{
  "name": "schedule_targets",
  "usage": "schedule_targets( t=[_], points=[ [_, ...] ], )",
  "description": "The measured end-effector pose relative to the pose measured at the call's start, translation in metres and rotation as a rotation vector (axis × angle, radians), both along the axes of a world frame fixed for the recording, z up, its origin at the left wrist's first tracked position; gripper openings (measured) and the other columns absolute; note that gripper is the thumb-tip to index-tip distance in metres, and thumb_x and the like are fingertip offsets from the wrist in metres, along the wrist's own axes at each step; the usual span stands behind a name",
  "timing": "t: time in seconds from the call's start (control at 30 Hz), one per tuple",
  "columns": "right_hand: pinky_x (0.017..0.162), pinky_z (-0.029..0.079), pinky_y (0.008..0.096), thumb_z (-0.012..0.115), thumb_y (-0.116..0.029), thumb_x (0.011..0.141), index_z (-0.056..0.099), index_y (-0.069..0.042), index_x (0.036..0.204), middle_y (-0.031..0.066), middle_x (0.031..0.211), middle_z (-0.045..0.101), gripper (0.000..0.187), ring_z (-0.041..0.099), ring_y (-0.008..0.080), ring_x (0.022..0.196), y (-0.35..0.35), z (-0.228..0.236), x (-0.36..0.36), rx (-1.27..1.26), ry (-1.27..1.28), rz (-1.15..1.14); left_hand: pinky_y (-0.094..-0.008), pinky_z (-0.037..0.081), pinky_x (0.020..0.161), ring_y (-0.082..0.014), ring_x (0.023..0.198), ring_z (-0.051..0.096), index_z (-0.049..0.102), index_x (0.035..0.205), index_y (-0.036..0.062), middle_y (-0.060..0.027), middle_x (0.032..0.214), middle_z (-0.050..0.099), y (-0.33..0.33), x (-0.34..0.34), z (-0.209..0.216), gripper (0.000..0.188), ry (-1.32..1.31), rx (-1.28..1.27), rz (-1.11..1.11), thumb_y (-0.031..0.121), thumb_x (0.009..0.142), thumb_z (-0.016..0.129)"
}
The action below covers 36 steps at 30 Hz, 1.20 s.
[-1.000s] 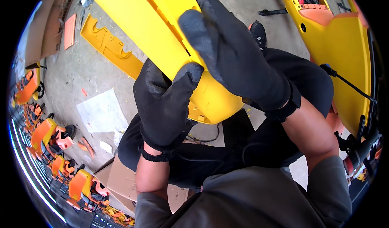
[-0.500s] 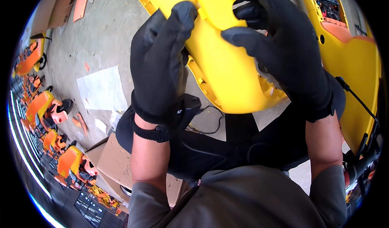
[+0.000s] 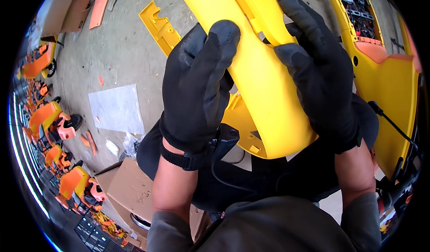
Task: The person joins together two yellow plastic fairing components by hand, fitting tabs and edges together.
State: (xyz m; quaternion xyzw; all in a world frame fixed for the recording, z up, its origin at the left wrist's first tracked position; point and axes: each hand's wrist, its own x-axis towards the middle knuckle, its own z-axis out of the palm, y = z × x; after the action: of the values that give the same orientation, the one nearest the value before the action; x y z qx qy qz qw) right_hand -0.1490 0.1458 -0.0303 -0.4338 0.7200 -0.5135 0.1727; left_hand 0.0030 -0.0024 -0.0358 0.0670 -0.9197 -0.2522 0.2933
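A long, curved yellow plastic body panel (image 3: 268,100) is held up in front of me between both gloved hands. My left hand (image 3: 197,82) is closed round its left edge, thumb on the smooth face and the other fingers hidden behind. My right hand (image 3: 320,77) is closed on the right side, thumb pressing near the notch where a narrower yellow strip (image 3: 264,10) meets the panel. The far ends run out of view. Behind the panel shows another yellow plastic piece (image 3: 160,26) with clips along its edge.
A yellow scooter body (image 3: 385,91) with exposed wiring stands at my right. To the left are a white sheet (image 3: 116,108), an open cardboard box (image 3: 130,189) and several orange-yellow scooters (image 3: 42,117). A black device (image 3: 227,138) with a cable is beside my left wrist.
The panel has come closer to my body and tilted, showing more of its inner lower edge. Both hands have moved with it, and the left thumb lies further onto the face.
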Motion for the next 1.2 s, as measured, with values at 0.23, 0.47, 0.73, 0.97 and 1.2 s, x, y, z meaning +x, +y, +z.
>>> schedule_targets(
  t=[0.23,0.47,0.73,0.97,1.2],
  points=[
    [0.087,0.050,0.0272,0.073,-0.011,0.090,0.047,0.003,0.142,0.0159,0.138,0.055,0.059,0.060,0.0167,0.103,0.003,0.005,-0.011,0.020,-0.248,0.038,-0.0340,0.053,0.092,-0.0265,0.108,0.064,0.062,0.128,0.0018,-0.0155,0.120,0.066,0.004,-0.007,-0.007,0.043,0.033,0.142,-0.006,0.007,0.087,0.074],
    [0.087,0.055,0.0268,0.064,-0.007,0.093,0.056,-0.001,0.133,0.0126,0.117,0.067,0.041,0.067,0.0161,0.099,-0.002,0.003,0.000,0.008,-0.462,-0.071,-0.0276,0.047,0.075,-0.0149,0.087,0.058,0.064,0.118,0.0026,-0.0067,0.100,0.064,0.018,-0.018,0.002,0.032,0.015,1.033,0.078,0.021,0.092,0.069],
    [0.084,0.056,0.0259,0.065,-0.005,0.091,0.057,0.000,0.130,0.0110,0.110,0.068,0.040,0.068,0.0142,0.095,-0.001,-0.004,-0.004,-0.022,-0.458,-0.038,-0.0213,0.042,0.059,-0.0037,0.067,0.054,0.066,0.108,0.0033,0.0018,0.081,0.064,0.026,-0.024,0.007,0.033,0.031,1.299,0.132,0.034,0.098,0.064],
    [0.078,0.055,0.0237,0.069,-0.005,0.086,0.055,-0.002,0.134,0.0067,0.100,0.065,0.050,0.065,0.0113,0.085,-0.007,0.003,-0.013,0.034,-0.370,0.032,-0.0264,0.055,0.080,-0.0134,0.087,0.068,0.061,0.118,-0.0011,-0.0076,0.100,0.070,0.021,-0.026,0.016,0.032,-0.011,1.480,0.063,0.017,0.092,0.068],
    [0.083,0.051,0.0285,0.069,-0.014,0.089,0.051,-0.001,0.138,0.0097,0.113,0.060,0.053,0.062,0.0174,0.095,-0.003,0.021,-0.029,0.162,-0.443,0.139,-0.0260,0.054,0.076,-0.0122,0.084,0.067,0.061,0.116,-0.0024,-0.0081,0.098,0.070,0.032,-0.032,0.006,0.029,0.014,1.393,0.048,0.011,0.092,0.068]
  ],
)
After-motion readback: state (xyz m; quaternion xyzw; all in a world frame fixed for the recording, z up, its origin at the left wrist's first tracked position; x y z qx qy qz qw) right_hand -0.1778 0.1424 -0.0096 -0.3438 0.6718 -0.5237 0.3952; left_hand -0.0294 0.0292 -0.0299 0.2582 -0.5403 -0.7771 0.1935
